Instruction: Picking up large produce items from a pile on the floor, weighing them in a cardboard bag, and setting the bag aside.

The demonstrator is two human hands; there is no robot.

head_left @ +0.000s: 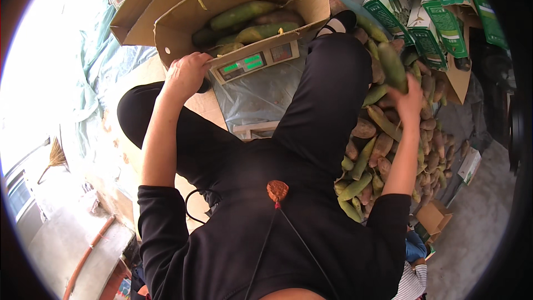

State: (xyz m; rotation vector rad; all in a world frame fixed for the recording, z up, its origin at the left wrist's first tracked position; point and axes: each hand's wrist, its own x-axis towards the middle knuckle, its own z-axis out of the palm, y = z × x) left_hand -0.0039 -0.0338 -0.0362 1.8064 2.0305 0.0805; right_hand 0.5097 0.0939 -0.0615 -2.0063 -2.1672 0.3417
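My left hand (187, 75) is on the near left corner of an open cardboard box (302, 0), its fingers bent against the box wall. Several long green radishes (244, 14) lie inside. The box rests on a digital scale (244, 65) with a lit green display. On the right, my right hand (409, 100) is closed around the lower end of a thick green radish (392, 66), held upright above the pile. That hand is slightly blurred. Beneath it spreads a large heap of green and brown, soil-covered radishes (381, 150).
Green and white printed cartons (388, 16) stand at the far right, beyond the heap. Another open cardboard box (145, 14) sits left of the scale. A small broom (57, 153) is at the far left. Part of another person in a striped garment (412, 282) shows at the lower right.
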